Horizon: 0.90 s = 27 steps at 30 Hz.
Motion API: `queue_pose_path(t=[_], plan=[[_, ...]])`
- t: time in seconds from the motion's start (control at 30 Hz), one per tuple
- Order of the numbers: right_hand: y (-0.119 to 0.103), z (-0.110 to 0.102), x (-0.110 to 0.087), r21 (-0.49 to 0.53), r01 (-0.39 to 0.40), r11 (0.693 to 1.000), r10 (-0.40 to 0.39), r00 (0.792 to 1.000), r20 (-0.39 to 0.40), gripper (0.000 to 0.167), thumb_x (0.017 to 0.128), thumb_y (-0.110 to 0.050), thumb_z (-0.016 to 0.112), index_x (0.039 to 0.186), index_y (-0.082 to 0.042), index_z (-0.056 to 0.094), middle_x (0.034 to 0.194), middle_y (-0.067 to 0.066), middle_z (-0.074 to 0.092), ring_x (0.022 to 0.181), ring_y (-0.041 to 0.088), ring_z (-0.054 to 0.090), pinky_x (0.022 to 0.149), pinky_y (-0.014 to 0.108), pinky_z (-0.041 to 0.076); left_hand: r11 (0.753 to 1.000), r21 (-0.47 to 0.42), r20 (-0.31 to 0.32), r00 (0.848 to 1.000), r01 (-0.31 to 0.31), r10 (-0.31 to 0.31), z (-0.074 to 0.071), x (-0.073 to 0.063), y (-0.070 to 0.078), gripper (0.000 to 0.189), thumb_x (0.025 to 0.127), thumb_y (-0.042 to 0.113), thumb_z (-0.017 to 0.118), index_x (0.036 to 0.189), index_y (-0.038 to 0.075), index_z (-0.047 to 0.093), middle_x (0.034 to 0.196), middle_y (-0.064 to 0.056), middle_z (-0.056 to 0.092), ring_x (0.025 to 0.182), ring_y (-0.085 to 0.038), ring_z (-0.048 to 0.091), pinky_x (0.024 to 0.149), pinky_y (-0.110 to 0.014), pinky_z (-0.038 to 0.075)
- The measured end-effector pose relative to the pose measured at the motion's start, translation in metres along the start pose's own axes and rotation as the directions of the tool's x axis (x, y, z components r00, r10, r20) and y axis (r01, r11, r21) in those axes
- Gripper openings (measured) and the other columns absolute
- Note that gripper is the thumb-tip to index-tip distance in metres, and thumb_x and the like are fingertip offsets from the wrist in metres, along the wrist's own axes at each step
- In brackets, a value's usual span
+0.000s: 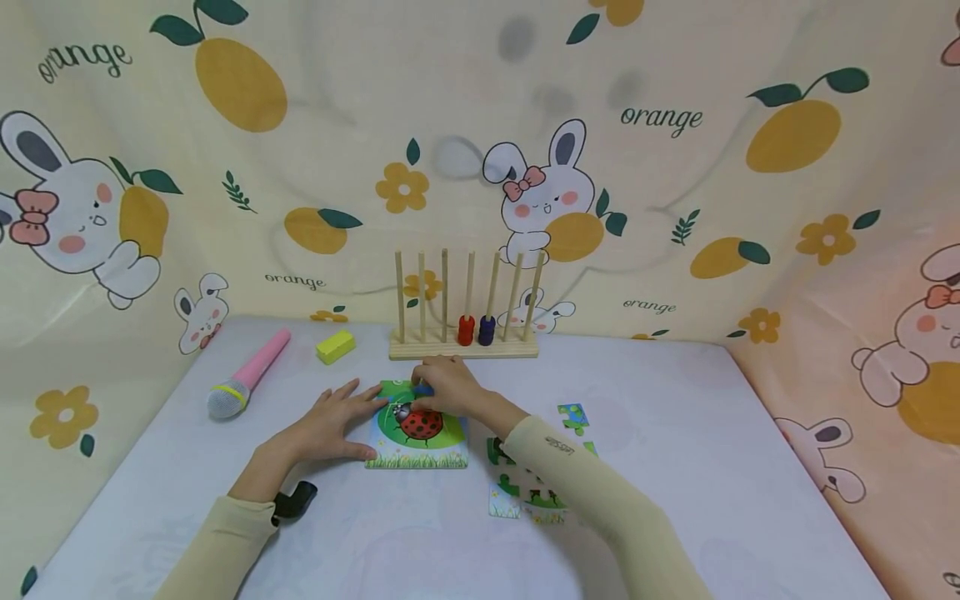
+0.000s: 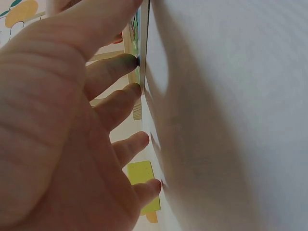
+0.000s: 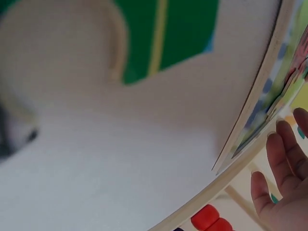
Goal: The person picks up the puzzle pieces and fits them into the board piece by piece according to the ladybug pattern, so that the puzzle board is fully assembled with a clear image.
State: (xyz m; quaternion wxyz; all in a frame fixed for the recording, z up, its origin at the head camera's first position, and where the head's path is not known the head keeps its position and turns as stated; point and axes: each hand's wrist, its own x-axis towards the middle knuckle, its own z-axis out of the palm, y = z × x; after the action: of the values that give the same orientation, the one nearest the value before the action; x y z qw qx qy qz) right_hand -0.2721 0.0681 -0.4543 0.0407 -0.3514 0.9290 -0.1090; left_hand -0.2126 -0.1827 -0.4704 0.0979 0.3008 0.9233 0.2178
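A square ladybug puzzle board (image 1: 416, 460) lies flat on the table. My left hand (image 1: 337, 425) is spread at its left side, thumb and fingertips at the edge; the left wrist view shows the fingers (image 2: 118, 103) nearly straight along the rim. Over the board's top right part, my right hand (image 1: 448, 387) bends its thumb and forefinger round a small blue puzzle piece (image 1: 423, 390), mostly covered by the hand. In the right wrist view the other right-hand fingers (image 3: 281, 159) hang loosely beyond the board's edge, while thumb and forefinger are hidden.
Several loose puzzle pieces (image 1: 504, 502) lie right of the board, partly under the right sleeve; one (image 1: 573, 415) sits farther back. Behind stands a wooden peg rack (image 1: 420, 350) with red beads (image 1: 466, 331) and dark blue beads (image 1: 487, 331). A yellow block (image 1: 335, 347) and pink toy microphone (image 1: 258, 362) lie left.
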Motion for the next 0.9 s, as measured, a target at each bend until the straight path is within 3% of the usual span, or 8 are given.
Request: queue_pose_path(t=[0.17,0.37,0.53,0.67,0.77,0.9], plan=[[-0.004,-0.002,-0.011,0.001,0.017,1.000,-0.017,1.000,-0.010,0.034,0.093,-0.042,0.069,0.115,-0.016,0.071,0.109,-0.001,0.060,0.103,0.016,0.053,0.097,0.046,0.042,1.000,0.006,-0.003,1.000,-0.005,0.005,0.001,0.001,-0.001,0.087,0.078,0.057,0.077,0.147,0.009,0.051,0.158,-0.017,0.034,0.144,-0.054,0.016,0.105,-0.079,0.012],[-0.015,-0.007,-0.029,-0.022,0.069,0.997,-0.068,0.998,0.013,0.038,0.095,-0.044,0.066,0.120,-0.015,0.070,0.115,0.002,0.057,0.104,0.018,0.051,0.086,0.038,0.041,1.000,0.007,-0.006,1.000,-0.008,0.009,0.001,0.000,-0.001,0.087,0.078,0.056,0.077,0.147,0.009,0.050,0.158,-0.016,0.034,0.145,-0.054,0.016,0.104,-0.080,0.012],[-0.026,-0.006,-0.044,-0.071,0.090,0.993,-0.083,0.993,0.088,0.049,0.098,-0.048,0.058,0.134,-0.015,0.061,0.138,0.008,0.051,0.126,0.026,0.048,0.102,0.050,0.040,1.000,0.006,-0.009,1.000,-0.014,0.014,0.003,0.000,-0.002,0.088,0.078,0.057,0.077,0.147,0.009,0.050,0.158,-0.017,0.034,0.145,-0.054,0.016,0.104,-0.080,0.012],[-0.036,-0.005,-0.054,-0.039,0.078,0.996,-0.068,0.976,0.208,0.062,0.100,-0.053,0.050,0.149,-0.015,0.046,0.159,0.008,0.033,0.146,0.033,0.029,0.113,0.065,0.023,1.000,0.012,-0.009,1.000,-0.015,0.015,0.005,-0.001,-0.003,0.089,0.078,0.058,0.076,0.147,0.008,0.050,0.158,-0.017,0.034,0.145,-0.053,0.016,0.104,-0.080,0.012],[-0.042,-0.004,-0.059,-0.007,0.061,0.998,-0.057,0.964,0.259,0.069,0.101,-0.055,0.046,0.156,-0.015,0.036,0.165,0.007,0.021,0.150,0.034,0.018,0.114,0.068,0.015,1.000,0.019,-0.014,1.000,-0.017,0.017,0.004,0.000,-0.002,0.089,0.078,0.059,0.076,0.147,0.008,0.050,0.158,-0.017,0.034,0.144,-0.054,0.017,0.104,-0.080,0.013],[-0.045,-0.003,-0.062,0.000,0.049,0.999,-0.047,0.963,0.264,0.070,0.102,-0.055,0.044,0.158,-0.015,0.030,0.166,0.006,0.017,0.151,0.035,0.015,0.115,0.066,0.013,1.000,0.022,-0.018,1.000,-0.017,0.018,0.002,0.000,0.000,0.088,0.078,0.058,0.076,0.146,0.008,0.051,0.157,-0.018,0.035,0.144,-0.054,0.017,0.104,-0.080,0.013]])
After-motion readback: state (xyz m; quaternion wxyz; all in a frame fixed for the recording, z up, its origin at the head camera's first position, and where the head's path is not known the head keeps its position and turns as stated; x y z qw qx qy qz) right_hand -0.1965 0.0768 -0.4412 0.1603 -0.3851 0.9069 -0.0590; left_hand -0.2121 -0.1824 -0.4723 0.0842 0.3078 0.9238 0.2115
